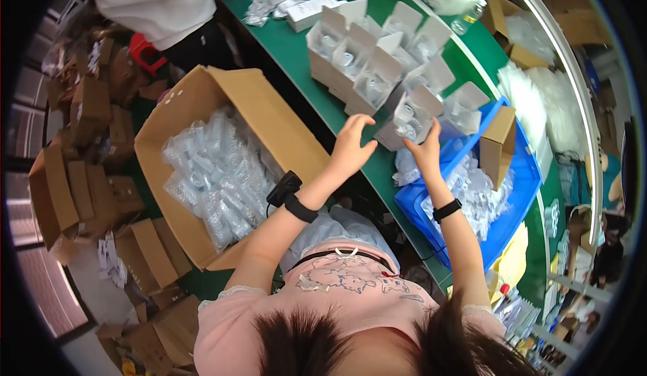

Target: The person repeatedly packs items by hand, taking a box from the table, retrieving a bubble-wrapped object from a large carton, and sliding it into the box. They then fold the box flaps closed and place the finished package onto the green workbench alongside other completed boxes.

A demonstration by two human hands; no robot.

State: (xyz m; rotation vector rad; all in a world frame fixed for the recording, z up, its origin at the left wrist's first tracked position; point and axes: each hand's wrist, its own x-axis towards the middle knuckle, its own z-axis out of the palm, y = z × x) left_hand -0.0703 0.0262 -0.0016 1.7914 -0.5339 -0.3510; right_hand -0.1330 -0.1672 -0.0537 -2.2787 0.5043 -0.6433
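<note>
Several small white cartons [357,59] with raised flaps stand grouped on the green table, clear-wrapped items visible inside. The nearest carton [391,133] has a rounded clear and silvery item [405,114] in its top. My left hand [352,147] is open just left of that carton, its fingers curved and apart, with a small gap to the carton. At the carton's near right corner is my right hand [426,152], thumb and forefinger spread in a V. Its fingertips appear to touch the carton, but no grip shows. Black bands circle both wrists.
A big brown carton [153,174] full of bubble-wrapped pieces [222,180] stands left of the table. A blue bin [519,204] on the right holds crumpled clear plastic and a small brown box [497,145]. Beyond is a bottle [469,17]; a person in white [158,5] is at far left.
</note>
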